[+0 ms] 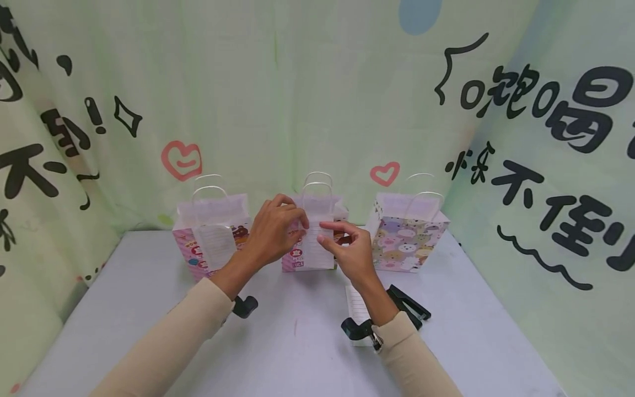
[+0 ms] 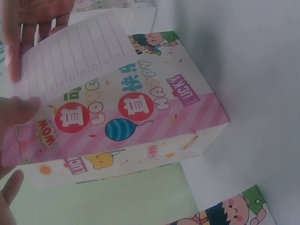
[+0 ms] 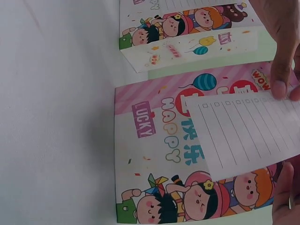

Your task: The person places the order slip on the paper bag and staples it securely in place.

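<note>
A lined slip of paper with small checkboxes (image 3: 248, 131) lies against the front of the middle pink gift bag (image 2: 173, 117), its lower end lifting off the printed face. My left hand (image 1: 279, 229) pinches the slip's upper left edge, near the bag's top. At the upper right edge, my right hand (image 1: 349, 251) touches the slip, its index finger extended and thumb apart below it; in the left wrist view that hand shows behind the slip.
A matching pink bag (image 1: 186, 242) with a lined slip on its front stands left; a bag with animal faces (image 1: 409, 245) stands right. Under my right forearm lie more lined paper (image 1: 354, 303) and a black stapler (image 1: 414, 303). A printed curtain (image 1: 322, 110) hangs behind the white table (image 1: 278, 353).
</note>
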`<state>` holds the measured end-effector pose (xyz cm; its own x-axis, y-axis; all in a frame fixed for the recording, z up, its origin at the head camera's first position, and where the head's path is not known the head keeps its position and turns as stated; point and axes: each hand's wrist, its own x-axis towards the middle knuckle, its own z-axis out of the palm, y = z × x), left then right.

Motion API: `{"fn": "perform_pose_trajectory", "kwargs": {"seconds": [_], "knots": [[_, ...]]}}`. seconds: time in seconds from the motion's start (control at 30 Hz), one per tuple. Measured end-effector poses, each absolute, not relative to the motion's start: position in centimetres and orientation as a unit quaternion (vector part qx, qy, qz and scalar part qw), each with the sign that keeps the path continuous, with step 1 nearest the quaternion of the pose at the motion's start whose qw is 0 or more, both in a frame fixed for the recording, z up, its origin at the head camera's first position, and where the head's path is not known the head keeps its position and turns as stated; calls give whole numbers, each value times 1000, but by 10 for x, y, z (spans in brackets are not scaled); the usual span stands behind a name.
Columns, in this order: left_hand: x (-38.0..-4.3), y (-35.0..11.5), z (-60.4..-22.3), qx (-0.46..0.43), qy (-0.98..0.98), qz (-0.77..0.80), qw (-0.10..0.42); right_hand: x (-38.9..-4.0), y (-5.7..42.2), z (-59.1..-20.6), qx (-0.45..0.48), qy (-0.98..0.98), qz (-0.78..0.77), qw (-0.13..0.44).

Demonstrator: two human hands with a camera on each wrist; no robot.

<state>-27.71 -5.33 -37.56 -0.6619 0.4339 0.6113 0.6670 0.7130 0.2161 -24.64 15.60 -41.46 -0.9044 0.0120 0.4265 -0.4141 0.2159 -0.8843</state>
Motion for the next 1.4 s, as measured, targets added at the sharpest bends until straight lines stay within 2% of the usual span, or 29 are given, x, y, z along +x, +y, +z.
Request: {"fn": "perform_pose_trajectory", "kwargs": {"seconds": [0.23, 0.43, 1.0, 1.4], "knots": [[-279, -50, -380, -304, -877, -229, 293, -246, 156, -416, 136, -770, 603, 156], [-281, -48, -381, -309, -873, -227, 301, -242, 167, -418, 131, -782, 583, 178], [-280, -48, -383, -308, -872, -238, 297, -203, 236, -418, 71, -847, 481, 213], [-281, -49, -383, -314, -867, -233, 308, -179, 276, -430, 47, -893, 403, 194]]}}
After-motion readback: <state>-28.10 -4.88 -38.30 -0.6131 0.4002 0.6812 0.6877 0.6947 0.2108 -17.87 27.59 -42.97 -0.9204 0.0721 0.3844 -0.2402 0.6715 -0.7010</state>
